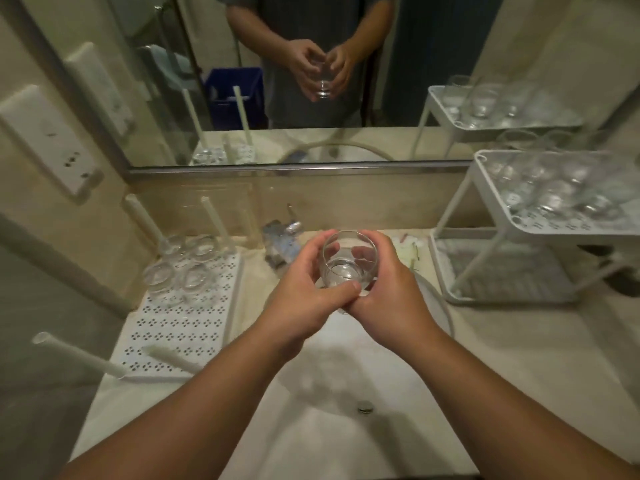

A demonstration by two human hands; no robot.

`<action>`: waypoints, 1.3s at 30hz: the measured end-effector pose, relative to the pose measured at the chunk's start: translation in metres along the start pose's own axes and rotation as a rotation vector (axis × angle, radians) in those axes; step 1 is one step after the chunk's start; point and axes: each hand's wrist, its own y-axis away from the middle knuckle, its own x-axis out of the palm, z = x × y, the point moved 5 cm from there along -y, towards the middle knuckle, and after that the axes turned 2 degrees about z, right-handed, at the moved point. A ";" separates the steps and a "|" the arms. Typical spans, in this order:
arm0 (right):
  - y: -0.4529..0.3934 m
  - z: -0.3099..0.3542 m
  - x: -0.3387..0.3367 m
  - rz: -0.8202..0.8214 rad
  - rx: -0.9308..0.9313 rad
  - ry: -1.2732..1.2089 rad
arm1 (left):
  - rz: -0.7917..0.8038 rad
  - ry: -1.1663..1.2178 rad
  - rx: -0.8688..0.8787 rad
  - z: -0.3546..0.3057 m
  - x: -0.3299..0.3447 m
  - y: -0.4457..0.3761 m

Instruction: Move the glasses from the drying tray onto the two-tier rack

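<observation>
Both forearms reach out over a pale basin (pixel 311 427), whose drain (pixel 365 407) sits just below the wrists. Ahead, the left hand (pixel 298 299) and right hand (pixel 388 292) meet, fingers curled round one clear stemless glass (pixel 349 263) held upright between them above the sink, the left thumb lying across its base.

Off to the left of the hands lies the perforated white drying tray (pixel 180 327), with four glasses (pixel 183 265) standing at its far end (the near rows are bare). To the right of the hands stands the two-tier rack (pixel 540 230): its upper shelf is crowded with glasses (pixel 554 195), while the lower shelf looks unfilled. By my reckoning the job is well past halfway, with the held glass and those four left to shift.

Beyond the hands a tap (pixel 284 237) rises from a beige counter (pixel 519 341). Farther back a wall mirror (pixel 277 81) doubles the hands and rack, and white socket plates (pixel 45 140) sit on the left wall.
</observation>
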 end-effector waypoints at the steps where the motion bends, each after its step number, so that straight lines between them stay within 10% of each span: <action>1: 0.002 -0.010 -0.011 -0.019 0.017 0.010 | 0.028 -0.009 -0.017 0.004 0.014 -0.005; 23: 0.022 -0.206 -0.194 -0.166 0.240 0.139 | 0.214 -0.288 -0.244 0.093 0.249 -0.081; 39: -0.031 -0.279 -0.219 -0.137 0.258 0.154 | -0.049 0.016 -0.520 0.146 0.296 -0.111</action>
